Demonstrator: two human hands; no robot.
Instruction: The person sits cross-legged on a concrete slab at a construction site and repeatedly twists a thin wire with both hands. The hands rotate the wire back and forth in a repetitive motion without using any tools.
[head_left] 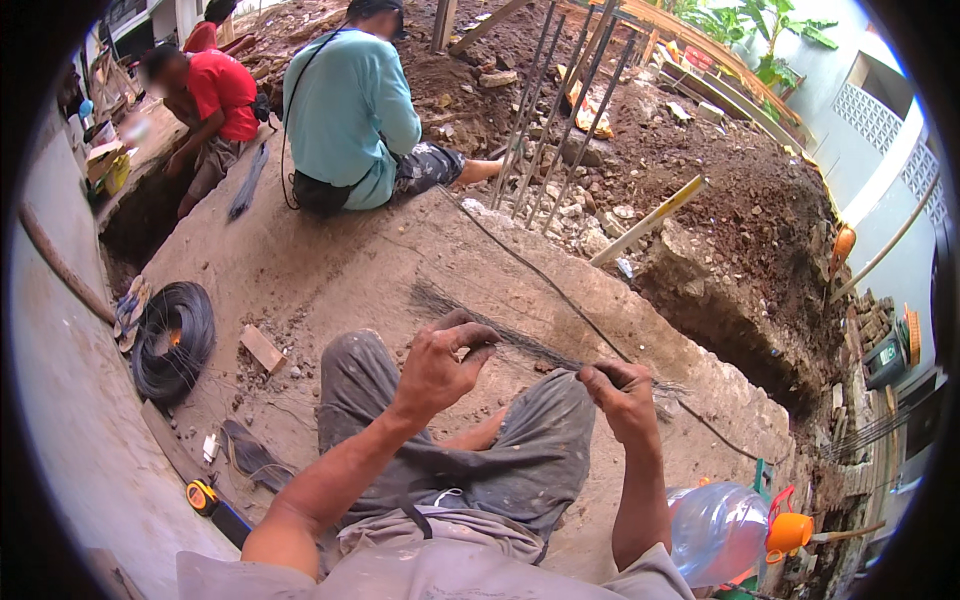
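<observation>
I sit cross-legged on a concrete slab. My left hand is raised over my lap, thumb and fingers curled together in a pinch. My right hand is pinched too, to the right of it above my knee. Whatever is between the fingertips of either hand is too thin to make out. Just beyond both hands, a bundle of thin dark tie wire lies on the slab, its right part passing behind my right hand. A dark cable runs past it.
Left are a wire coil, a brick piece and a tape measure. A large plastic bottle is by my right arm. Ahead sits a person in light blue; another in red bends over a trench. Upright rebars rise beyond the slab.
</observation>
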